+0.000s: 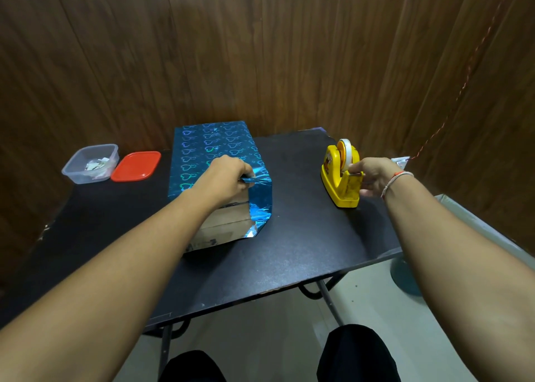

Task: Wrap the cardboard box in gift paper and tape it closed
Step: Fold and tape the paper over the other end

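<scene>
A cardboard box [220, 225] stands on the black table [289, 251], its top and sides covered in shiny blue gift paper [208, 147] with heart outlines. The near end shows bare cardboard, with a blue paper flap hanging at its right side. My left hand [228, 179] rests on the box's near top edge and pinches a fold of the paper there. To the right stands a yellow tape dispenser [341, 176] with a white roll. My right hand [373, 176] is at the dispenser's cutter end, thumb and finger pinching the tape end.
At the table's back left sit a clear plastic tub [91, 163] with paper scraps and its red lid [136, 166]. Wood-panelled wall stands right behind the table. A red string [463, 86] hangs at the right. My knees are below the table's near edge.
</scene>
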